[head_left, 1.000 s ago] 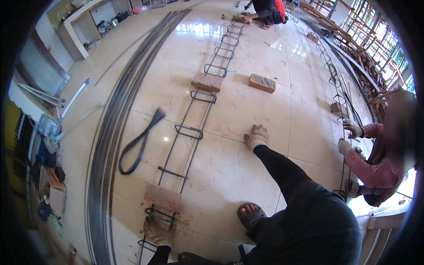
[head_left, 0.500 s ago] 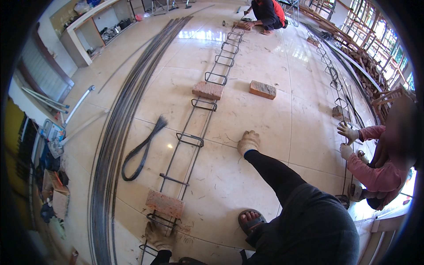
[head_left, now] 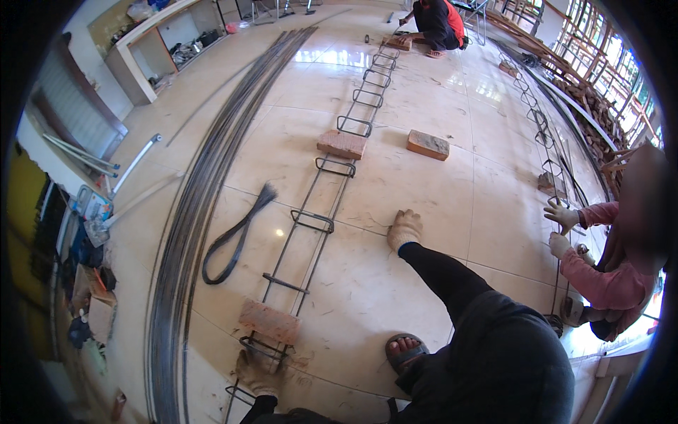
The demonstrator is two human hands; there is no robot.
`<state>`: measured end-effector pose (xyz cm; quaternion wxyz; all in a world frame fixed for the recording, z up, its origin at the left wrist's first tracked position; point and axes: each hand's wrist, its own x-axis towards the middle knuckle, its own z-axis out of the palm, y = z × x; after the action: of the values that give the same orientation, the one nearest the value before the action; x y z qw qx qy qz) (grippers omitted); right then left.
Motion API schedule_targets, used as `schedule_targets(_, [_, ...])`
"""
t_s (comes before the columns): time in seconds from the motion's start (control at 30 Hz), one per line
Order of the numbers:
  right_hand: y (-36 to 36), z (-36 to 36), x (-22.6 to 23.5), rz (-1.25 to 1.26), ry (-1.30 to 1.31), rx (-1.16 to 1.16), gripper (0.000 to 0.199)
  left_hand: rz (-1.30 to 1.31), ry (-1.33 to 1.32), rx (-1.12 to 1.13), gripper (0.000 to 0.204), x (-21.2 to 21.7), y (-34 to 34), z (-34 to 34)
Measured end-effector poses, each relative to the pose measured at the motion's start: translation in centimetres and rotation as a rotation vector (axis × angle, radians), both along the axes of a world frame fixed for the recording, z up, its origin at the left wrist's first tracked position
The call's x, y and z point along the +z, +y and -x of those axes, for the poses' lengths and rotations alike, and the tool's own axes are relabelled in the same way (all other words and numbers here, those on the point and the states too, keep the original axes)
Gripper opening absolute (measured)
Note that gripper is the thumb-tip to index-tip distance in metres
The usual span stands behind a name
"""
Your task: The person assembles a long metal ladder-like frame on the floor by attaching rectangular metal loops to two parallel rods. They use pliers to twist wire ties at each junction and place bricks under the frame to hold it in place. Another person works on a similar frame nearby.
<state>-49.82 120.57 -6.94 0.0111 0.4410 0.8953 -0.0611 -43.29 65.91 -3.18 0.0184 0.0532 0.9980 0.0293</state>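
Note:
My left hand, in a pale work glove, is at the near end of a long rebar cage, its fingers closed at a steel stirrup; the fingertips are partly hidden. Just beyond it a red brick lies across the two long bars. Farther along, a second brick sits at the cage, with more stirrups beyond. My right hand, gloved too, leans on the tiled floor to the right of the cage, fingers stretched forward and holding nothing.
Left of the cage lie a looped bundle of tie wire and a long stack of steel bars. A loose brick rests right of the cage. One co-worker handles another cage at right; another person crouches at the far end.
The whole view has shifted slightly, so the floor and cage appear a little farther right. Both my hands keep nearly the same places and poses.

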Motion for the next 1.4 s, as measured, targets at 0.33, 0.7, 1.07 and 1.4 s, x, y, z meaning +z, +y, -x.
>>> schedule_targets(0.33, [-2.4, 0.0, -0.7, -0.060, 0.146, 0.007, 0.054, -0.079, -0.104, 0.055, 0.130, 0.6, -0.3, 1.2])
schedule_targets(0.7, [-4.2, 1.0, -2.2, -0.138, 0.246, -0.040, 0.060, -0.065, 0.047, -0.049, 0.128, -4.3, -3.1, 0.5])
schedule_targets(1.07, [-3.9, 1.2, -2.0, -0.125, 0.380, 0.032, 0.053, -0.052, 0.017, -0.066, 0.130, -3.8, -3.3, 1.0])
schedule_targets(1.4, [-3.5, 1.3, -2.7, -0.209, 0.395, 0.061, 0.050, -0.010, 0.010, -0.033, 0.133, -1.7, -1.5, 0.9])
